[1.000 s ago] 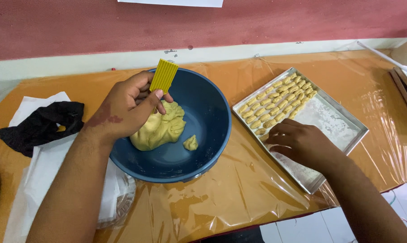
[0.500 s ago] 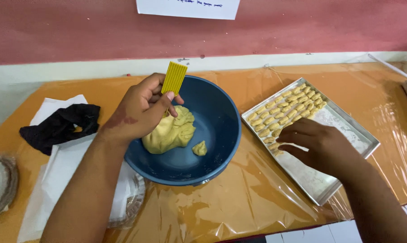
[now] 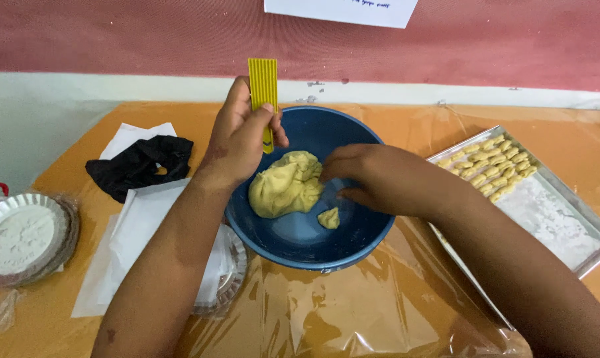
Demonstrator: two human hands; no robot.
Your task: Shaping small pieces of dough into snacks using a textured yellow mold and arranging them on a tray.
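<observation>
A blue bowl (image 3: 353, 235) sits in the middle of the table with a large lump of yellow dough (image 3: 283, 185) and a small piece of dough (image 3: 329, 217) inside. My left hand (image 3: 239, 139) holds a yellow ridged board (image 3: 263, 86) upright over the bowl's left rim. My right hand (image 3: 373, 179) reaches into the bowl, its fingertips touching the right side of the large lump. A metal tray (image 3: 578, 255) on the right carries rows of small shaped dough pieces (image 3: 495, 166) and a dusting of flour.
A black cloth (image 3: 137, 166) lies on white paper (image 3: 137, 225) at the left. A foil plate of flour (image 3: 21, 235) stands at the far left edge. Another foil plate (image 3: 230, 268) peeks out under my left forearm. Clear plastic covers the orange table.
My right hand has left the tray and moved left into the bowl onto the dough. My left hand has lifted the ridged board slightly. The camera has come closer.
</observation>
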